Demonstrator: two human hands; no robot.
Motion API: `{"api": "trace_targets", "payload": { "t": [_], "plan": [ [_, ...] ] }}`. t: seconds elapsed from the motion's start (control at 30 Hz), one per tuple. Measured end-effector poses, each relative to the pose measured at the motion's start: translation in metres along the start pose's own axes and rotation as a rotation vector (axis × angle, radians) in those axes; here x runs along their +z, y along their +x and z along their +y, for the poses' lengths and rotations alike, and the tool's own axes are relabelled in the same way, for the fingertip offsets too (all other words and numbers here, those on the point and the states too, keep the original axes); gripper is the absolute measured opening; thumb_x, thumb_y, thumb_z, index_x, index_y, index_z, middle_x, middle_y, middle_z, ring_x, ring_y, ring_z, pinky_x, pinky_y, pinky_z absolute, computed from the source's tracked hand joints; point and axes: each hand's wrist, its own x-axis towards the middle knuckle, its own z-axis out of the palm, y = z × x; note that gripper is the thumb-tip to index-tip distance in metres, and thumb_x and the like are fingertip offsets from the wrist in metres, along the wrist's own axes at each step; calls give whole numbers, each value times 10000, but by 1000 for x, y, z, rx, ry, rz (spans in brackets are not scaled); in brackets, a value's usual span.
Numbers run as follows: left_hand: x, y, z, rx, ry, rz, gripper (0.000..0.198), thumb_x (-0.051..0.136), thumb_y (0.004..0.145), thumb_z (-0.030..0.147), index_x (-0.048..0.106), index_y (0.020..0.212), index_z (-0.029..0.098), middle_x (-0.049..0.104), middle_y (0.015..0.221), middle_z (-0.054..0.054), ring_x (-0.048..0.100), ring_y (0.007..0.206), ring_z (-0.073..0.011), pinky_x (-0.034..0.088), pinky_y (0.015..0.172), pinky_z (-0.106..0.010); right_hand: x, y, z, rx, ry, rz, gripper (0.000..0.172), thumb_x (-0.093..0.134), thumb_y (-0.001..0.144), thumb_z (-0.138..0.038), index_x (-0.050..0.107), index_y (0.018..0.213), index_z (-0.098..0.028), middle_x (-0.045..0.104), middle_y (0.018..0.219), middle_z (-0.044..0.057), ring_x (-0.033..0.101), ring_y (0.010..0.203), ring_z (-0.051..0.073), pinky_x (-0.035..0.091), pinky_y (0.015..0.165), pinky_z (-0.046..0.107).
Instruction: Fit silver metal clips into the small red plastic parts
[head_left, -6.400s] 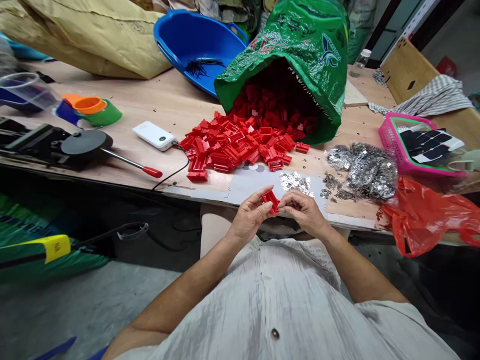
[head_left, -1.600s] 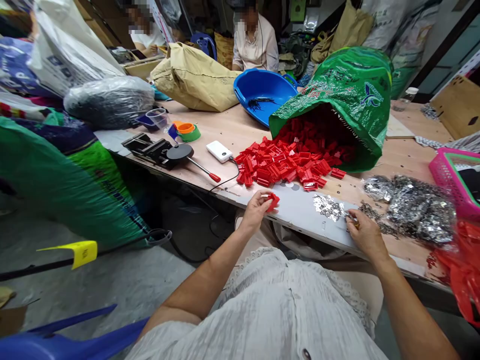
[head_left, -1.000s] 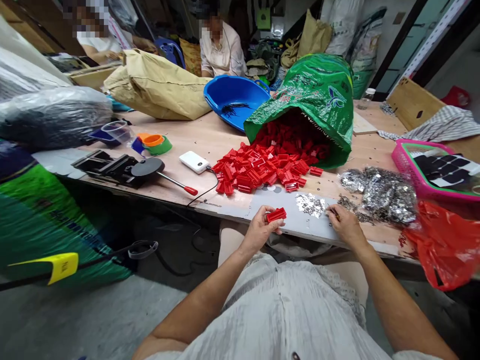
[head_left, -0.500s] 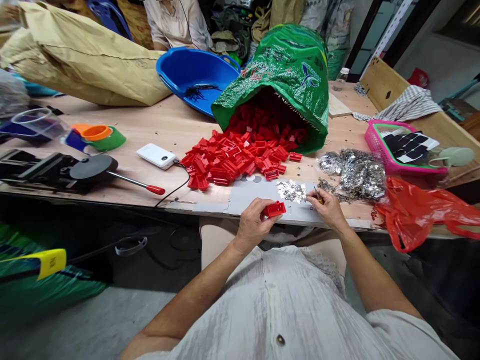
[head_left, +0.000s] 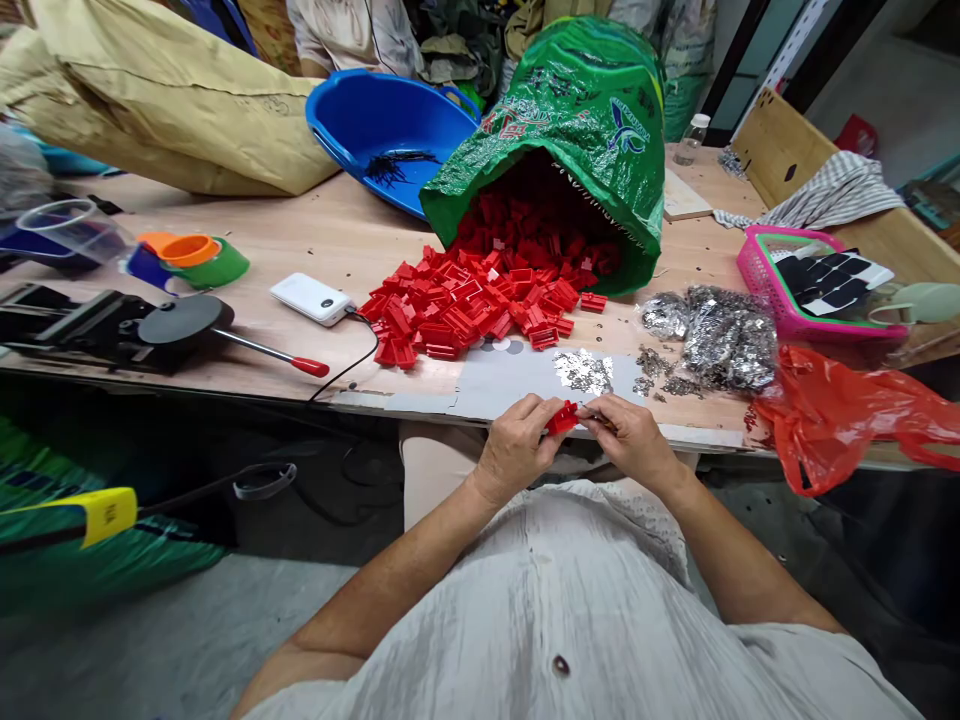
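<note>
Pinched in the fingers of my left hand [head_left: 517, 448] is a small red plastic housing [head_left: 562, 417], held over the table's front edge. My right hand [head_left: 636, 440] meets it from the other side, closed on a slim tool with a partly yellow handle [head_left: 604, 423]. Fingers cover most of that tool, so its exact kind is unclear. The right fingertips are at the housing's right end; whether they carry a metal piece too cannot be seen. Just beyond the hands, small flat silver metal pieces [head_left: 584, 371] lie in a pile on a grey sheet [head_left: 499, 385].
Red housings [head_left: 465, 305] spill from a green sack [head_left: 592, 95]. A blue basin [head_left: 382, 125] stands behind. To the right are bagged metal parts [head_left: 729, 340], a pink basket [head_left: 780, 295] and a red plastic bag [head_left: 847, 410]. Leftward lie a white power bank [head_left: 311, 298] and a lever device [head_left: 187, 320].
My right hand has moved left from beside the silver pile, bringing the tool to the red housing. My left hand has shifted slightly and turned the housing. The view has tilted a little.
</note>
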Motion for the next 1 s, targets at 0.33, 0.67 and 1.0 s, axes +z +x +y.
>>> {"api": "trace_targets", "payload": {
  "t": [0.33,0.67,1.0],
  "plan": [
    [2,-5,6,39,83,21,245,582,899,380,663,1064,218,641,858,-84,586,812,-221,446,779,-307,1,-1,2,-39,82,-82,216,471,950,-203,662,1046,-223,663,965,76,621,920,199,514,827,347],
    [1,-5,7,235,165,127,194,579,916,338,603,1030,182,628,830,-52,584,756,-178,466,697,-287,2,-4,12,370,441,-46,167,620,876,-367,587,908,-207,601,868,2,551,800,144,443,744,262],
    [10,-13,11,291,192,73,106,514,934,229,588,979,168,546,735,-27,522,669,-160,448,626,-267,16,-6,12,374,580,-165,183,621,857,-299,459,843,-216,461,782,-43,432,665,105,372,606,238]
  ]
}}
